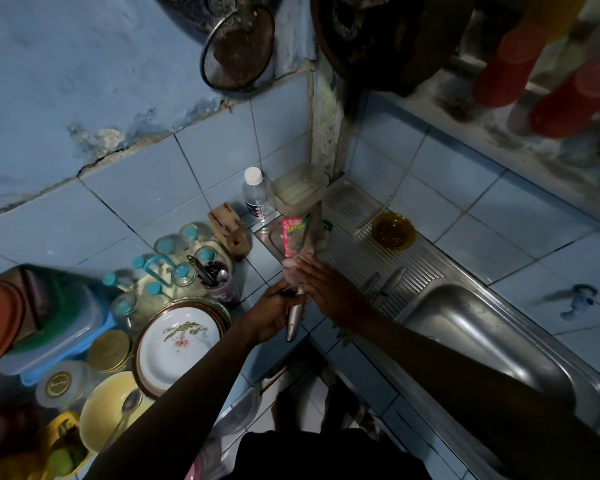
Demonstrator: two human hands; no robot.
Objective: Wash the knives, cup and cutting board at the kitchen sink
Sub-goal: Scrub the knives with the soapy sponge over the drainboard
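My left hand (271, 315) grips the steel handle of a large knife (314, 230), whose blade points up and away over the left end of the drainboard. My right hand (321, 284) presses a soapy sponge (291, 268) against the base of the blade. Two more knives (383, 282) lie on the ribbed drainboard (409, 268) just right of my hands. The steel sink basin (471, 327) sits further right. I see no cutting board and cannot pick out the cup.
A pink soap pouch (291, 235), a clear bottle (257, 195), a plastic box (300, 185) and a wooden knife block (229, 228) stand behind the knife. An amber bowl (393, 231) rests on the drainboard. Plates (179, 341), glass jars and containers crowd the left counter. A tap (577, 299) is on the right wall.
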